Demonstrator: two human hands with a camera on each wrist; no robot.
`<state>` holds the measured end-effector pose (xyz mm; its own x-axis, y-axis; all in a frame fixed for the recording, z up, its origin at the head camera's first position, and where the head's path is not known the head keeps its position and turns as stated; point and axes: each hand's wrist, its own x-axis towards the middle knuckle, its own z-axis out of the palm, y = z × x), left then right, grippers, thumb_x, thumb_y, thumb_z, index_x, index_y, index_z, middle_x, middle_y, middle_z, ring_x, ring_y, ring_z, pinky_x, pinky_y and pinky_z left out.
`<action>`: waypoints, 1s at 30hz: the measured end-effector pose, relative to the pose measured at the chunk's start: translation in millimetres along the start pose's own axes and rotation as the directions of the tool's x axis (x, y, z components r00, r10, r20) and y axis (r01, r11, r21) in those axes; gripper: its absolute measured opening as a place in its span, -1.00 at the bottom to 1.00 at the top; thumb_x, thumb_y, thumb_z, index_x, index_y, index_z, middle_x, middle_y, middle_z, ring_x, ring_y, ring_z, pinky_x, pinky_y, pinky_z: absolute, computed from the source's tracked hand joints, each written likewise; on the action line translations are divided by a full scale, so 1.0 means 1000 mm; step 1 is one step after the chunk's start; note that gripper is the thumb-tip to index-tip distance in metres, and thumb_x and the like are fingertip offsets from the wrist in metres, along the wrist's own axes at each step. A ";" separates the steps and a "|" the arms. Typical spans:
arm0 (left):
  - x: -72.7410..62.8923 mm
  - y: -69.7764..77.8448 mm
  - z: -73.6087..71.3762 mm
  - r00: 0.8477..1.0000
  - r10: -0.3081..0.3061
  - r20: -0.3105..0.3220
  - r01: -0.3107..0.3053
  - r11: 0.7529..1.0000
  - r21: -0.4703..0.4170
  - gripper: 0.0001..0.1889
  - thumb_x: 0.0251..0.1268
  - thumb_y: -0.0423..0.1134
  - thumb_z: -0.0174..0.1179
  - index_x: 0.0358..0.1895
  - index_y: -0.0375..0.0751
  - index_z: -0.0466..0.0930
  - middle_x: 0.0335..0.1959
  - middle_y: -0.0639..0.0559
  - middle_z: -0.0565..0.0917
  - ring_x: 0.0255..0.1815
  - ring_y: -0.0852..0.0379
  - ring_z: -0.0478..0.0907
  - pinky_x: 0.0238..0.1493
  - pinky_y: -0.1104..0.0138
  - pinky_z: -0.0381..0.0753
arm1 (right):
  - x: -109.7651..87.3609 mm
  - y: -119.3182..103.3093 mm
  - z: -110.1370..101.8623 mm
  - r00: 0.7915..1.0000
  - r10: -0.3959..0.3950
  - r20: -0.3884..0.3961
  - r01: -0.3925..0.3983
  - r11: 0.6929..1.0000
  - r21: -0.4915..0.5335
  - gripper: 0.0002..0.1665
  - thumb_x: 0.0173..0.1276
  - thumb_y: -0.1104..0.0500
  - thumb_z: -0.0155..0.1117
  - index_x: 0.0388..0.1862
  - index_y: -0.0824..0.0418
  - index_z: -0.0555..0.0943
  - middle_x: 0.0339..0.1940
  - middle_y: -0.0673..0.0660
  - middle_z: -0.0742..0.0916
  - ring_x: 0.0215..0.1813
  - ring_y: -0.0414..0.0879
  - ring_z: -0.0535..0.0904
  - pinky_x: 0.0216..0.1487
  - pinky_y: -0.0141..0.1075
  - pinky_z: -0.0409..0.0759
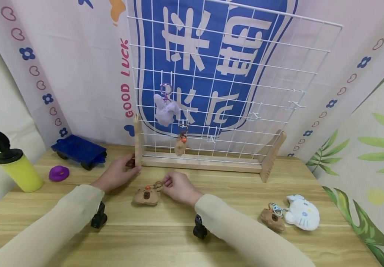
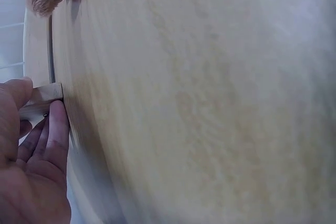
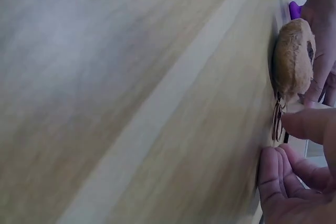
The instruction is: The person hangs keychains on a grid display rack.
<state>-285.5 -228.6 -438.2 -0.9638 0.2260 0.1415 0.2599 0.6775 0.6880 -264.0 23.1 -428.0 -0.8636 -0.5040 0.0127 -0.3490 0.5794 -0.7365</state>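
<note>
My left hand grips the wooden foot of the grid rack's left support, thumb on one side and fingers on the other. A brown plush keychain with an orange bead lies face up on the table between my hands. At its metal ring is my right hand, thumb and bent fingers close about the ring with a small gap between them. The white wire rack holds a lilac plush keychain and a small brown plush keychain on hooks.
Bare hooks hang on the rack's right side. Another brown plush keychain and a white cat-face plush lie at the right. A blue toy cart, purple toy hat and yellow pump stand at the left.
</note>
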 end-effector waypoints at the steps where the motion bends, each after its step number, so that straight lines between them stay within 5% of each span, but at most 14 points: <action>1: 0.000 0.000 0.000 1.000 0.001 -0.002 -0.001 1.000 0.000 -0.42 0.59 -0.25 0.17 0.48 -0.55 0.28 0.21 -0.47 0.64 0.24 -0.36 0.62 0.33 -0.24 0.58 | 0.001 -0.001 0.001 1.000 0.003 -0.002 -0.003 1.000 -0.003 -0.77 0.32 0.36 0.41 -0.07 0.41 0.67 -0.14 0.25 0.78 -0.12 -0.08 0.68 -0.04 -0.44 0.67; 23: -0.002 0.000 0.000 1.000 -0.001 -0.002 0.001 1.000 0.003 -0.43 0.59 -0.24 0.16 0.48 -0.53 0.30 0.23 -0.49 0.64 0.26 -0.38 0.62 0.32 -0.26 0.58 | 0.014 -0.008 0.005 0.995 0.063 0.073 -0.059 0.997 -0.059 -0.76 0.28 0.31 0.44 -0.09 0.32 0.67 -0.18 0.17 0.73 -0.25 -0.22 0.48 -0.16 -0.43 0.52; 30: -0.001 0.000 0.001 1.000 0.016 -0.014 -0.016 1.000 0.006 -0.45 0.59 -0.25 0.17 0.45 -0.54 0.33 0.19 -0.48 0.66 0.23 -0.37 0.64 0.29 -0.25 0.61 | 0.017 -0.009 0.002 0.992 0.019 0.122 -0.009 0.997 -0.080 -0.63 0.31 0.26 0.47 0.09 0.22 0.66 -0.15 0.17 0.72 -0.25 -0.24 0.45 -0.22 -0.43 0.43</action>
<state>-284.6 -228.0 -438.5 -0.9602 0.2269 0.1626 0.2756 0.6778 0.6816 -274.5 8.2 -423.1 -0.8193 -0.5672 -0.0838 -0.3691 0.6337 -0.6799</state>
